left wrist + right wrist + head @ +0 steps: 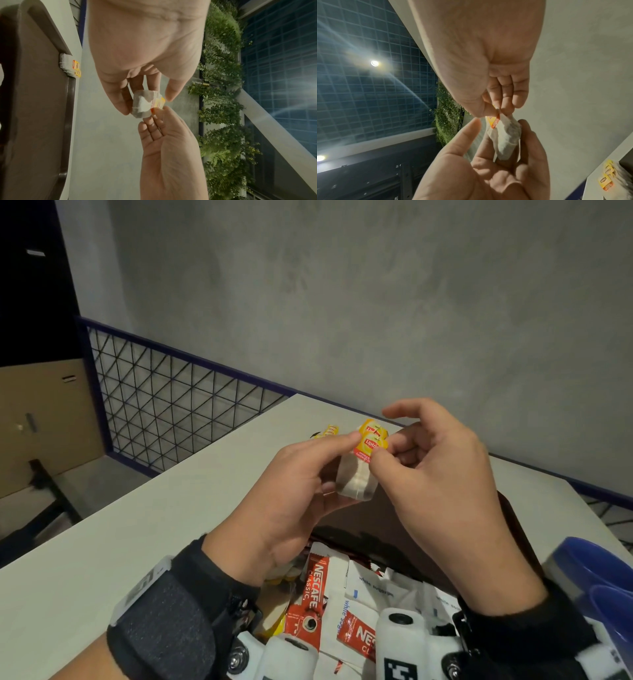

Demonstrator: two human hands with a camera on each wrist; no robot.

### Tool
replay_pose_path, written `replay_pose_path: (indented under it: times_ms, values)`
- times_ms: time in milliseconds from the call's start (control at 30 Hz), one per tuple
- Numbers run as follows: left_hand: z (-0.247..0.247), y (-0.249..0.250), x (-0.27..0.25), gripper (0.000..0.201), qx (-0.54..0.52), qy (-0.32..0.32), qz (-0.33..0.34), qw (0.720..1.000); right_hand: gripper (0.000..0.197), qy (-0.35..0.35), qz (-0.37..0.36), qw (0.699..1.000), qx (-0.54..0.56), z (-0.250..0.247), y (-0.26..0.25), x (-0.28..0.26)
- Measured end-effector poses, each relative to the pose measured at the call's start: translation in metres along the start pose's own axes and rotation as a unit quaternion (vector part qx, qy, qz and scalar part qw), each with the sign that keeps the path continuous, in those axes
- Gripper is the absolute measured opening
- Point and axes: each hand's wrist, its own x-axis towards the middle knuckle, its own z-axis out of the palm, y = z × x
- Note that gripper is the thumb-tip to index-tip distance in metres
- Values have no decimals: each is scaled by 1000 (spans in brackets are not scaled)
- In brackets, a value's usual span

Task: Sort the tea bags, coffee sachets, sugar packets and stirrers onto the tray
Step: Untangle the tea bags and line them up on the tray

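Note:
Above the dark brown tray (383, 529) my left hand (337, 465) holds a white tea bag (356, 481) by its pouch, thumb on the yellow Lipton tags (371, 440). My right hand (385, 448) pinches a tag from the right, its index finger raised. In the left wrist view the tea bag (142, 106) sits between the left fingers, and in the right wrist view the tag (494, 121) is pinched edge-on. More tea bags (329, 431) lie at the tray's far corner. Red Nescafe sachets (315, 587) and white sugar packets (373, 583) are heaped near me. No stirrers show.
The tray sits on a white table (144, 525) against a grey wall. A blue plastic container (603, 577) stands at the right edge. A blue-framed wire mesh railing (164, 398) runs past the table's far left, with a cardboard box (41, 419) beyond.

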Motion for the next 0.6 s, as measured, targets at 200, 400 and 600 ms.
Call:
replay_pose_path:
  times_ms: [200, 400, 600]
  values:
    - [0, -5, 1, 24, 20, 8, 26, 999, 27, 7, 7, 1000, 2, 0, 1, 1]
    - [-1, -4, 2, 26, 5, -5, 32, 999, 11, 14, 45, 996, 79, -5, 5, 6]
    - [-2, -6, 2, 24, 49, 2, 45, 998, 10, -30, 73, 987, 141, -11, 8, 8]
